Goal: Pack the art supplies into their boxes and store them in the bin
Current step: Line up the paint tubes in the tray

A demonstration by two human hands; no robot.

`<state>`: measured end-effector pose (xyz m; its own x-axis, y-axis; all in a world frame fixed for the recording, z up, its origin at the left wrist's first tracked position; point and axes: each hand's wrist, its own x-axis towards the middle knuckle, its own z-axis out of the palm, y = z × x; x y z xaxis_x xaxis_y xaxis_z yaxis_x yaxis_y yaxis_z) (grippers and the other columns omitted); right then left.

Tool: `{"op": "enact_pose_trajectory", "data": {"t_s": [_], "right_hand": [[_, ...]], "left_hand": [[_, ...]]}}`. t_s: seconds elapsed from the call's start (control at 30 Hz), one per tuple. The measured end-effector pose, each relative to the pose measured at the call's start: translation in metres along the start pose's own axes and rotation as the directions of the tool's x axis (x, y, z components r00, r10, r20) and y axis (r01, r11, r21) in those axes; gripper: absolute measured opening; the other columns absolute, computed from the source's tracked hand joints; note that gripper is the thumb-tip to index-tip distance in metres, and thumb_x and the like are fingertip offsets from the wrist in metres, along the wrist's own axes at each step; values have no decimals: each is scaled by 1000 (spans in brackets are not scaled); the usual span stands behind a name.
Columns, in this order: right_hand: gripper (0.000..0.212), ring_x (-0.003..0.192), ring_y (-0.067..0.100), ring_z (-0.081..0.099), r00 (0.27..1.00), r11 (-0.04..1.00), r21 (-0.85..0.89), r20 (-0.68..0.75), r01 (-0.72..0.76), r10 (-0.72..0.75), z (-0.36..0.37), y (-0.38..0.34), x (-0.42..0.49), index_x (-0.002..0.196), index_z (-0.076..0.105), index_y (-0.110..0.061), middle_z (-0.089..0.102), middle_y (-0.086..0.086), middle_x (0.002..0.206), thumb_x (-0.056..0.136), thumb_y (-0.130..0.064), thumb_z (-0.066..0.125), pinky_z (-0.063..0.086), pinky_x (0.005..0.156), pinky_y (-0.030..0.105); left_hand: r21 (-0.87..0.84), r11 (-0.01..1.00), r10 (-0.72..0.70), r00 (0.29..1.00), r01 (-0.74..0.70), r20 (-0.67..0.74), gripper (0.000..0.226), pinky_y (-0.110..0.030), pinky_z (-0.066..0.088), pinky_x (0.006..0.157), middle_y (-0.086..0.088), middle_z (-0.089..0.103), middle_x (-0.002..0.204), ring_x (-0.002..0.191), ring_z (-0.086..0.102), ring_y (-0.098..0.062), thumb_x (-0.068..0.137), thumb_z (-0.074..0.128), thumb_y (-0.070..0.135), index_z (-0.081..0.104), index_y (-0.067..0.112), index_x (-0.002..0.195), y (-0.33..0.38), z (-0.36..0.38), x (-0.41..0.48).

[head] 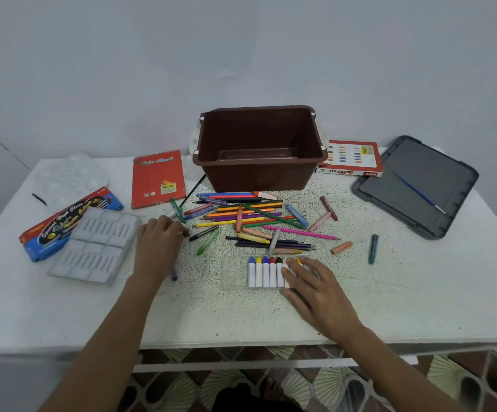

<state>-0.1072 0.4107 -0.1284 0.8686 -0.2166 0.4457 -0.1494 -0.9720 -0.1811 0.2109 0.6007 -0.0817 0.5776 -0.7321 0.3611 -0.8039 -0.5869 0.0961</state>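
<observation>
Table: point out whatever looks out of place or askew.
Coloured pencils and crayons lie in a crisscross heap mid-table, unboxed, while the brown bin behind stands empty. A teal crayon lies apart at right, and a blue paintbrush lies slantwise on the grey lid.

Soft, cool, rather dim light; the wall greys toward the upper corners. A faint shadow lies under the bin. The counter edge bows with wide-angle distortion, the lower corners smear, and the left hand is slightly blurred.
</observation>
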Motion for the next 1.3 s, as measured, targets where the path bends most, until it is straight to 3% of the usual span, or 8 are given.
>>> {"op": "enact_pose_trajectory", "data": {"t_s": [0.13,0.27,0.37,0.43,0.5,0.73,0.97,1.3], "right_hand": [[40,127,31,51,1000,1000,-8,-4,3,-3,0,0,0,127,65,-11,58,6,138,101,-39,53,45,101,49],[40,126,31,52,1000,1000,-4,-4,-2,2,0,-1,0,128,64,-11,58,6,138,100,-38,56,45,100,50],[40,127,31,51,1000,1000,-6,2,-4,4,0,0,1,129,64,-11,58,6,138,100,-38,56,45,100,49],[40,128,30,50,1000,1000,-7,9,-8,8,0,0,0,129,63,-12,58,6,139,100,-38,56,45,101,49],[41,128,30,50,1000,1000,-6,8,-7,7,0,0,0,130,63,-12,57,6,139,100,-39,55,44,102,49],[40,128,30,50,1000,1000,-7,10,-10,10,0,0,0,129,64,-12,57,5,139,100,-39,56,44,101,49],[40,129,31,50,1000,1000,-6,9,-9,9,1,1,-1,129,64,-12,58,6,139,100,-39,56,44,101,49],[41,129,30,50,1000,1000,-28,21,-13,13,2,1,-2,130,63,-14,57,5,140,100,-40,56,45,101,49]], "left_hand": [[96,990,108,994,-106,-22,18,-42,42,75,-7,68,91,82,60,-30,80,80,16,67,11,93,-3,-1,-5],[-263,962,-89,994,69,-67,12,-35,43,74,-1,67,92,82,59,-19,93,68,18,65,13,104,15,-8,-7],[-720,609,-327,932,333,154,17,-23,51,77,3,70,95,85,65,-10,92,68,19,70,16,108,40,-23,-4],[-822,345,-296,884,453,362,13,-26,55,77,-3,72,96,87,68,-17,91,68,16,71,18,104,55,-30,-3],[-818,284,-214,865,500,455,10,-26,55,74,-9,72,95,84,68,-17,89,69,14,70,16,99,67,-32,-5],[-740,430,-92,840,517,534,18,-28,52,83,2,76,82,84,72,-10,86,74,20,65,24,101,96,-22,-11],[-660,691,12,909,294,417,29,-4,48,72,2,75,96,78,66,7,85,76,23,69,18,114,106,-17,-14],[-475,880,134,958,1,252,34,-34,37,95,5,66,107,99,54,-10,91,67,36,69,22,122,98,0,-35]]}}
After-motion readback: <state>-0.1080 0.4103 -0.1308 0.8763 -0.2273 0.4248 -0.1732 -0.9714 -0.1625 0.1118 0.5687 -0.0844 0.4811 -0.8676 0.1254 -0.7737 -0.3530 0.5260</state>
